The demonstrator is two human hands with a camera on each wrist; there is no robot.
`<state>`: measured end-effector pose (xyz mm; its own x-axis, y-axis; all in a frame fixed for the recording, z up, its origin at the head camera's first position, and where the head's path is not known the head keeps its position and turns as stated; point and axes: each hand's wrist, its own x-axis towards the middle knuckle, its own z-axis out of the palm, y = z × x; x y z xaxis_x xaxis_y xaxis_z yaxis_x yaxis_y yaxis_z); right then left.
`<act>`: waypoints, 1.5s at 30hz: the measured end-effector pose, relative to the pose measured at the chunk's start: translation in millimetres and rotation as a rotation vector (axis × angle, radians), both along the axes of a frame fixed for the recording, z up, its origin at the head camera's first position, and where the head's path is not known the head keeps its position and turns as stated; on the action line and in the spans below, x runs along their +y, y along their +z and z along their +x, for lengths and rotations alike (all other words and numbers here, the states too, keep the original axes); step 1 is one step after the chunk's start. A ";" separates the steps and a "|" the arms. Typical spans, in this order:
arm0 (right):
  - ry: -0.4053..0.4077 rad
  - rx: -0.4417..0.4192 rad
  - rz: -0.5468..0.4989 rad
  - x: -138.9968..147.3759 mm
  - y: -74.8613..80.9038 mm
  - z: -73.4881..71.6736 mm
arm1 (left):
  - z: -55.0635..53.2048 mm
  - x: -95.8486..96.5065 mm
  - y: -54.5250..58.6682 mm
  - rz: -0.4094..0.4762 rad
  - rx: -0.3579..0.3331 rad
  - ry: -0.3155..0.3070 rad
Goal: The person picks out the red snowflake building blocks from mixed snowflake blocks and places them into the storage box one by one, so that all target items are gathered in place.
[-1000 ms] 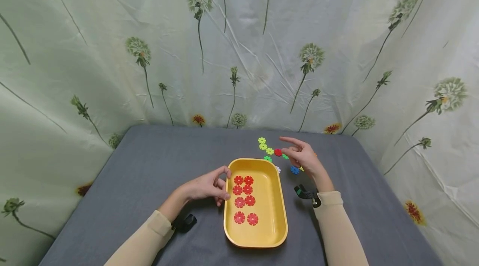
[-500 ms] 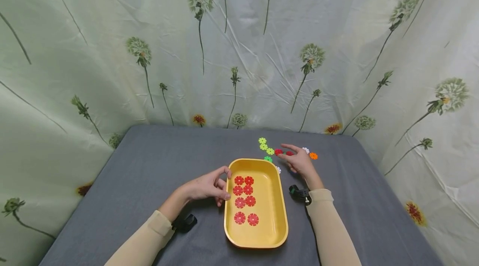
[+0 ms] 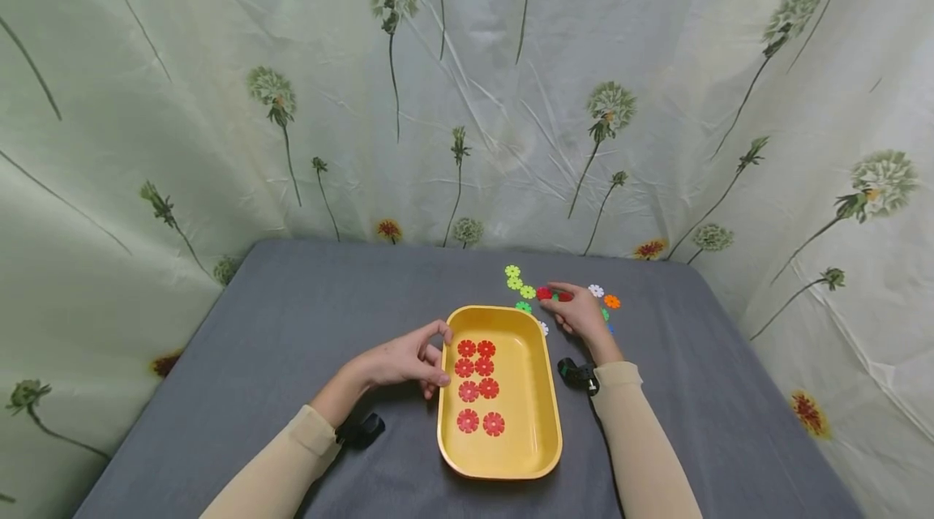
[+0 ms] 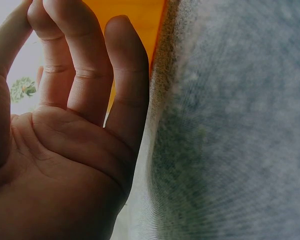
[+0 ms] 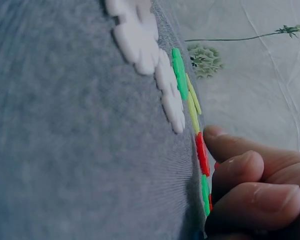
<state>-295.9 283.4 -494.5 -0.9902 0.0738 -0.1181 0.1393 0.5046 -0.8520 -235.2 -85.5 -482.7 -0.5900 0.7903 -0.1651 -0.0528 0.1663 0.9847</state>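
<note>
My left hand [image 3: 404,361] grips the left rim of a yellow tray [image 3: 543,422], thumb and fingertips at its edge; in the left wrist view its fingers [image 4: 87,75] overlap the orange-looking tray wall [image 4: 135,30]. Red snowflake discs [image 3: 469,421] lie in pairs along the tray's left half. Behind the tray, my right hand [image 3: 580,313] is low over loose discs, its index finger and thumb apart. One red disc [image 3: 543,293] lies right at those fingertips, and another red one shows between them. In the right wrist view the index finger [image 5: 230,145] overlaps a red disc's [image 5: 202,155] edge.
Yellow-green discs [image 3: 514,283] run to the left of the right hand, with a green disc [image 3: 523,307] behind the tray rim. White [image 3: 596,290] and orange [image 3: 612,302] discs lie to its right. A flowered curtain [image 3: 467,97] hangs behind the grey cloth-covered table [image 3: 350,292].
My right hand has come down and slightly left over the red discs, uncovering the white and orange ones at its right. The left hand stays on the tray rim.
</note>
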 end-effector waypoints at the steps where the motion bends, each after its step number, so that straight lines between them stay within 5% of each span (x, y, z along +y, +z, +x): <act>1: -0.003 0.001 0.007 -0.8 0.7 -0.2 | -0.5 0.0 0.3 -0.001 -0.001 0.000; 34: -0.039 0.062 0.111 -3.1 -4.3 3.7 | 1.8 -0.2 -0.9 -0.014 -0.013 0.010; 45: 0.047 0.127 0.041 -9.3 22.6 13.3 | 2.4 0.7 3.2 -0.011 -0.013 0.009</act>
